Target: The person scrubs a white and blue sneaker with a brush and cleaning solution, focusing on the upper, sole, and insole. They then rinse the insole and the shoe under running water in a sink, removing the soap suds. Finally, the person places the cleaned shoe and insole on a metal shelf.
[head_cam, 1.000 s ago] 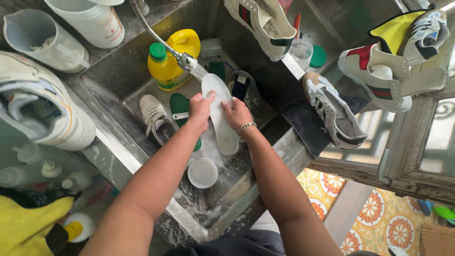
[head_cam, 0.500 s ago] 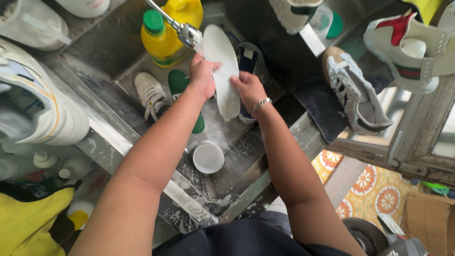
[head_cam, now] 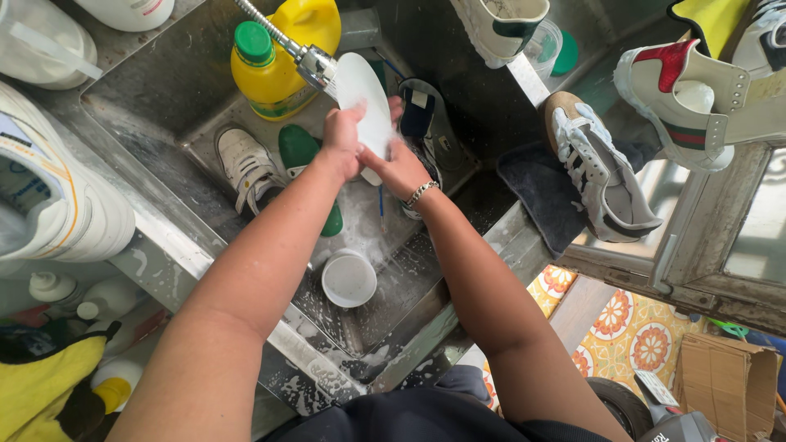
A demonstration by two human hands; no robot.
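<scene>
White insole [head_cam: 363,96] goes under the spray in a soapy steel sink [head_cam: 155,90].

Nearest my lens, suds cling to the sink's front rim, and an upturned white cup [head_cam: 349,278] sits on the wet floor of the basin. Above it I see both hands on the insole: the left hand [head_cam: 342,146] has its fingers clenched round one edge, the right hand [head_cam: 399,164] presses fingers against the other, holding it tilted up beneath the hose nozzle [head_cam: 315,67]. I judge the rinse to be in progress, not finished. A small white shoe [head_cam: 246,168] and a green insole [head_cam: 304,168] lie in the basin, seemingly awaiting attention. Beyond stand a yellow bottle [head_cam: 274,69] and washed-looking sneakers [head_cam: 602,176] propped by the window.
</scene>
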